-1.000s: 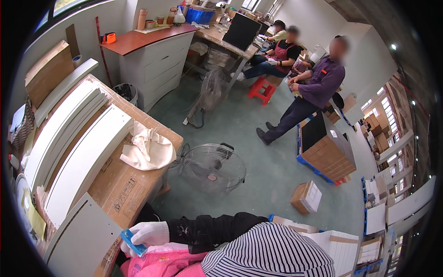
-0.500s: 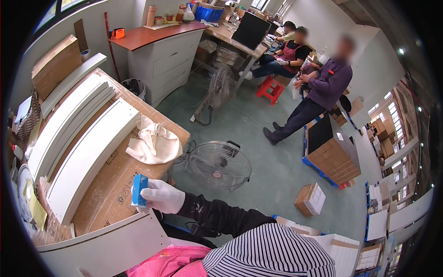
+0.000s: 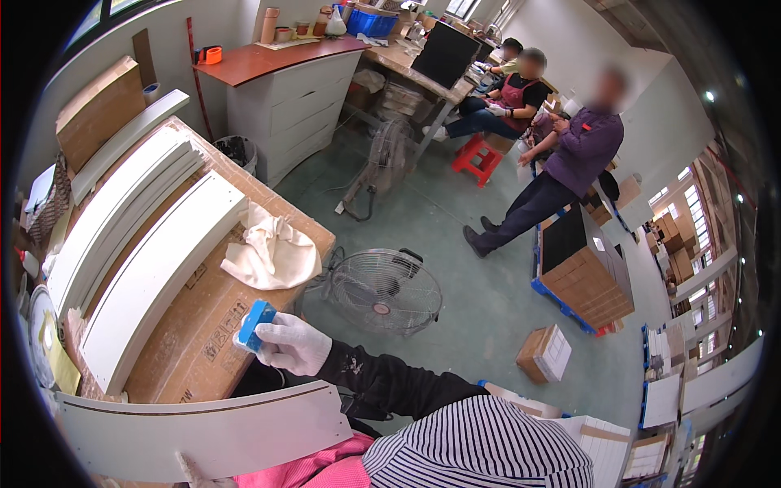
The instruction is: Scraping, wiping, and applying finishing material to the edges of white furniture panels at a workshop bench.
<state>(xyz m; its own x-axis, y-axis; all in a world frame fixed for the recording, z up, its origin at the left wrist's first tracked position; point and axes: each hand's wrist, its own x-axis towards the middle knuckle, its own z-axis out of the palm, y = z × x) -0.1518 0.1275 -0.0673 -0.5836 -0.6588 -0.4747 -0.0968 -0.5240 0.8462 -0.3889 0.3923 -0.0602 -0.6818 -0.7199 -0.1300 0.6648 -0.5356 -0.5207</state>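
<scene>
My right hand (image 3: 294, 345), in a white knit glove, is closed around a blue sanding block (image 3: 259, 319) with whitish dust on it. It is held just above and apart from a long white panel (image 3: 203, 431) across my lap. That panel has a dark groove along its upper edge and small holes at its right end. At the panel's lower edge, part of my left hand (image 3: 192, 470) shows, a gloved finger or thumb over its face; the rest is hidden. More white panels (image 3: 163, 285) lie on the cardboard-covered bench, beside a cream cloth (image 3: 272, 248).
A floor fan (image 3: 382, 293) stands beyond the bench, another fan (image 3: 382, 167) behind it. A waste bin (image 3: 237, 154) is by the white drawer unit (image 3: 297, 114). One person (image 3: 582, 150) stands at the right; others sit farther back. A carton (image 3: 545, 354) lies on the floor.
The panel on my lap has shifted right and turned, so its grooved upper edge now shows. My right hand has lifted off it slightly, and the blue sanding block has tilted.
</scene>
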